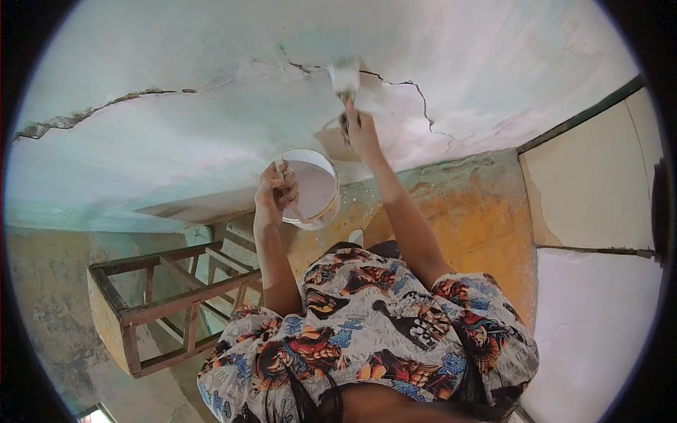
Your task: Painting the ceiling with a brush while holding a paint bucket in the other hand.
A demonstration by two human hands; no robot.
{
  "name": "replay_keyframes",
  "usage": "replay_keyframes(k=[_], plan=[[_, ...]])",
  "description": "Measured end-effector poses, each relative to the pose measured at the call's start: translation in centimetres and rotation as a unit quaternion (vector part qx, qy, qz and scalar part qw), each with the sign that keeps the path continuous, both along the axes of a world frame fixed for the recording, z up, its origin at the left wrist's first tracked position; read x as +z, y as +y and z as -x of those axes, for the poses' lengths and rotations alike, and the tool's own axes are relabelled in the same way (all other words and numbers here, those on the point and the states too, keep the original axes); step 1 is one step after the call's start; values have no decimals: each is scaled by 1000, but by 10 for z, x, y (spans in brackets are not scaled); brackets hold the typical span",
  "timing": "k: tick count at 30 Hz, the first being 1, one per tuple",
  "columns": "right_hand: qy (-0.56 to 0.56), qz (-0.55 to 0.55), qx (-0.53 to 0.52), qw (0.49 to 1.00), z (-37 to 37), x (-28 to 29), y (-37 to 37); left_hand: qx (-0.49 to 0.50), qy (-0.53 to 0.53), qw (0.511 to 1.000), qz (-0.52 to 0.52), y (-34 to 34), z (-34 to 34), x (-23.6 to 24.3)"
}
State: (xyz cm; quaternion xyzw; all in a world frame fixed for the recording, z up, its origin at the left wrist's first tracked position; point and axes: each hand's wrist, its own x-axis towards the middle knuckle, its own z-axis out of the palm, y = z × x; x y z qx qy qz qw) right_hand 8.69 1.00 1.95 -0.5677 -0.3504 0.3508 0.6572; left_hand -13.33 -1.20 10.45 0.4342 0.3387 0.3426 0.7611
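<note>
My right hand (362, 134) is closed round the handle of a wide paintbrush (345, 76). Its whitish, slightly blurred bristles lie against the pale green and white wall (211, 151), over a dark jagged crack (402, 82) that runs out on both sides of the brush. Lower and to the left, my left hand (277, 189) grips the handle of a white bucket (328, 215), fingers curled. Pale, whitish paint (314, 182) shows inside the bucket. A thin whitish strip, seemingly part of the handle, runs from my fist toward the near rim.
At the left stands a wooden open frame (169, 303) with slats, near my left arm. A longer crack (84, 116) crosses the wall at far left. Below the wall lies a worn yellow-orange surface (479, 225). Cream and white panels (592, 176) border the right side.
</note>
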Motion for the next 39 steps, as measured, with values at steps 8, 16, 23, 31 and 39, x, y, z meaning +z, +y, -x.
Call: replay_keyframes(k=[8,16,23,31,39], plan=[[130,235,24,963,26,-154,-57,5,-2,1000,-20,-1,3,3],[-148,75,-106,980,9,-102,-67,7,-17,999,-31,3,10,-5],[-52,-50,-125,990,2,-16,-59,5,-15,1000,-17,0,8,-3],[-78,-58,-47,994,5,17,-92,4,1,999,-43,-8,1,9],[-554,67,340,757,-11,82,-91,-125,6,991,-47,-4,-1,5]])
